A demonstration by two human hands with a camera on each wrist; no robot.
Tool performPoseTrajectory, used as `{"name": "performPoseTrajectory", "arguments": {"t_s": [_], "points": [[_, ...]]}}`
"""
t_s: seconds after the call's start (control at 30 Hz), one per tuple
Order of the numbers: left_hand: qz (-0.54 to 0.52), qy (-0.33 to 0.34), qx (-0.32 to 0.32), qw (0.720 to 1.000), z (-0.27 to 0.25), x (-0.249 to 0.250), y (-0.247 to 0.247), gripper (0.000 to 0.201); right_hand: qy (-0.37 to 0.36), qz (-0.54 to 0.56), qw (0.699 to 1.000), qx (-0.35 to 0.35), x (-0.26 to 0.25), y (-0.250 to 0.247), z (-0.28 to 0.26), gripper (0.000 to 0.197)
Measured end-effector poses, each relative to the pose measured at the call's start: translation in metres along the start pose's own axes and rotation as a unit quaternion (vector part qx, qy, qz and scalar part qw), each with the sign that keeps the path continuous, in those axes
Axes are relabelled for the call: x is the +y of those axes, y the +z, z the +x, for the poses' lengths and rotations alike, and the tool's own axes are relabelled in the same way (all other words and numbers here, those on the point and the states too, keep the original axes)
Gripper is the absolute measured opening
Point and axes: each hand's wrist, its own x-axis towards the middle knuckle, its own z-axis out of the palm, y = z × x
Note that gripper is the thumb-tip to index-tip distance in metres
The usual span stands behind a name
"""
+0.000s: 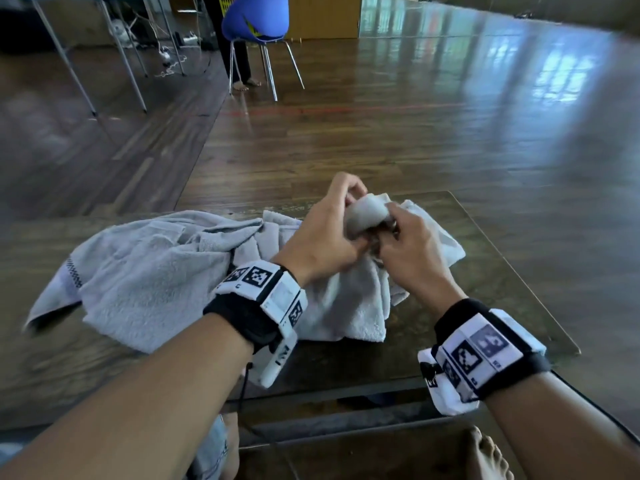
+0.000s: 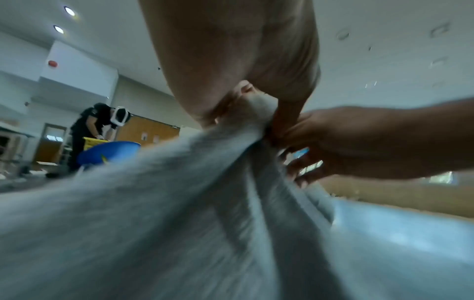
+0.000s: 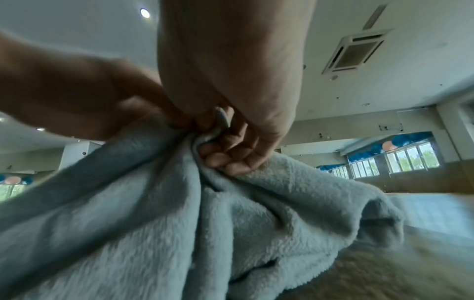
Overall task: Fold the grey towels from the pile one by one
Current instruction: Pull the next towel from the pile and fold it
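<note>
— What carries it all?
— A low dark wooden table, standing on the plank floor.
— And directly on it?
— Crumpled grey towels, spread from the left edge toward the far right corner, part bunched up off the surface. The near right corner shows bare wood.
</note>
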Motion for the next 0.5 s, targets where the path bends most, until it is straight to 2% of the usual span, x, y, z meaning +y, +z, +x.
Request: {"name": "performPoseTrajectory", "arguments": {"t_s": [0.03,0.1,0.17,0.2,0.27,0.33,0.4,0.5], "points": [[0.047,-0.027,-0.034,0.998,-0.004,-0.011,-0.007,0.049,-0.006,0.022,0.999,0.03,-0.004,-0.002,0.0,0.005],[0.176,-0.079,-0.117,0.974,-0.013,-0.029,-0.022,0.03,-0.007,0.068,0.992,0.107,-0.01,-0.007,0.001,0.01],[0.244,-0.142,-0.153,0.947,-0.019,-0.038,-0.035,0.011,0.005,0.134,0.977,0.167,-0.015,-0.014,0.003,0.019],[0.249,-0.17,-0.152,0.941,-0.02,-0.04,-0.04,0.015,0.014,0.177,0.97,0.165,-0.015,-0.017,0.004,0.024],[0.198,-0.221,-0.123,0.947,-0.02,-0.037,-0.051,0.028,0.029,0.235,0.968,0.078,-0.014,-0.019,0.002,0.043],[0.097,-0.274,-0.062,0.955,-0.019,-0.028,-0.058,0.041,0.036,0.181,0.983,-0.02,-0.011,-0.015,-0.005,0.076],[-0.037,-0.331,-0.008,0.943,-0.02,-0.017,-0.058,0.048,0.059,0.114,0.988,-0.083,-0.015,-0.007,-0.016,0.097],[-0.205,-0.38,-0.004,0.902,-0.023,0.003,-0.052,0.046,0.057,0.157,0.975,-0.148,-0.02,0.003,-0.028,0.096]]}}
